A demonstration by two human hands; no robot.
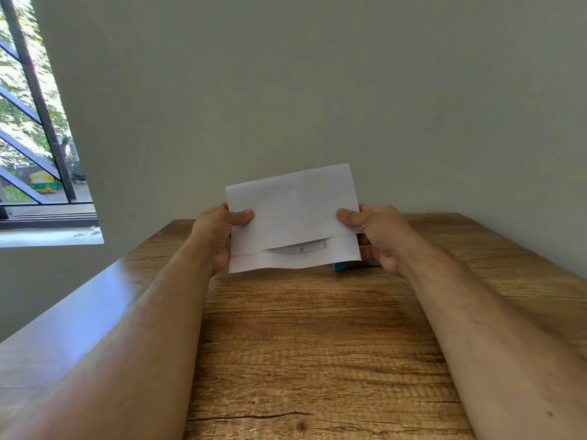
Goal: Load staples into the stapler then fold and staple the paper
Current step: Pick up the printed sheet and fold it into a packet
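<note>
— While you hold that up, what are you working on?

— Wood-grain table, brown, with dark cracks running across the grain. Its far edge meets a plain grey-green wall. Off to my left there's a window with dark slanted bars, green trees and something yellow outside, and a white sill below it.

— And the sheet?

— Both of my hands have the paper raised above the far half of the table, in front of the wall. My left hand pinches its left edge, thumb on the near face, fingers behind. My right hand pinches the right edge the same way. The sheet is folded, the top flap hanging over the lower part, and the flap's edge bows out in the middle.

— Anything printed on it?

— Some lines and small boxes show in the gap under the flap, too small to read.

— What can't you see?

— My fingers behind the sheet. There's also a blue object on the table, peeking out just under the paper's lower right corner beside my right hand; most of it is covered, so I can't tell what it is.
</note>
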